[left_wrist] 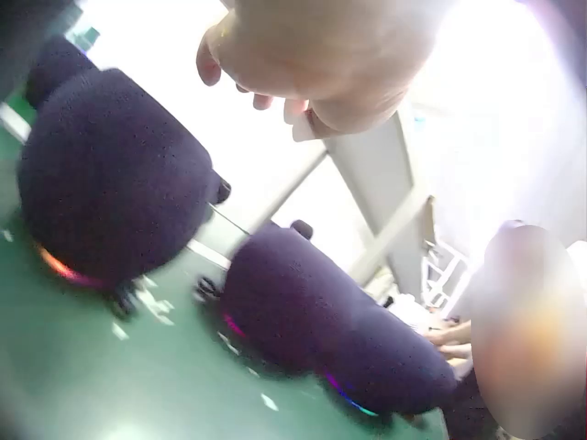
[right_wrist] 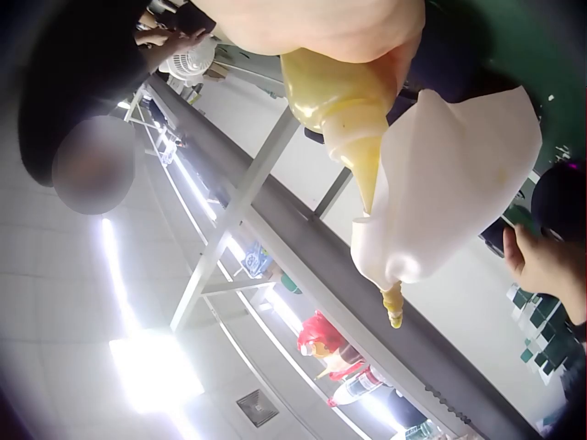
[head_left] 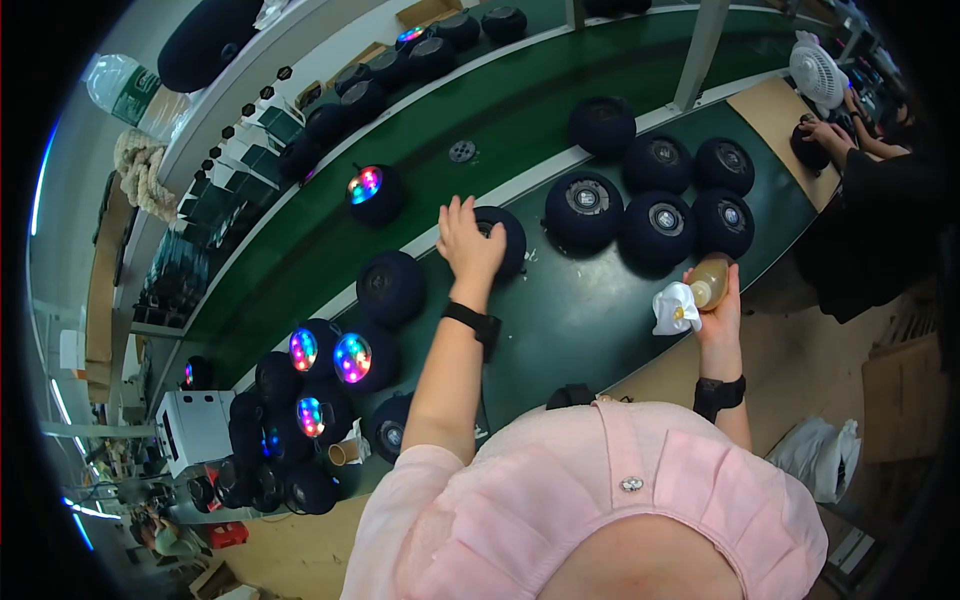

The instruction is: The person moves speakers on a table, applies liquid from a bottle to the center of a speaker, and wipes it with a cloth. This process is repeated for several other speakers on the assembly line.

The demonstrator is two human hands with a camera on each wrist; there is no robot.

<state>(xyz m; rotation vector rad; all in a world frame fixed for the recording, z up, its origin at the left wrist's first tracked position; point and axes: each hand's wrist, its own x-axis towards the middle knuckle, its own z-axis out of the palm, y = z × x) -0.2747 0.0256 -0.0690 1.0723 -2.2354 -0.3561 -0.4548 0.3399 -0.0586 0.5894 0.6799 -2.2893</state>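
In the head view my right hand [head_left: 722, 315] grips a squeeze bottle [head_left: 708, 284] of yellowish liquid. A crumpled white sheet [head_left: 676, 309] surrounds its nozzle. The right wrist view shows the bottle's tapered yellow tip [right_wrist: 368, 179] at the white sheet [right_wrist: 459, 183], with a yellowish tip poking out below. My left hand [head_left: 470, 245], fingers extended, lies over the left side of a dark, fabric-covered round speaker [head_left: 510, 243] on the green bench. Part of that speaker is hidden by the hand. Another dark speaker [head_left: 391, 287] sits to its left.
Several speakers [head_left: 665, 220] stand in a group to the right; others with colourful lit faces [head_left: 352, 358] crowd the left. A green conveyor belt [head_left: 540, 120] runs behind the bench [head_left: 550, 320]. A paper cup [head_left: 345, 453] lies near the left group. Another person [head_left: 860, 220] works at far right.
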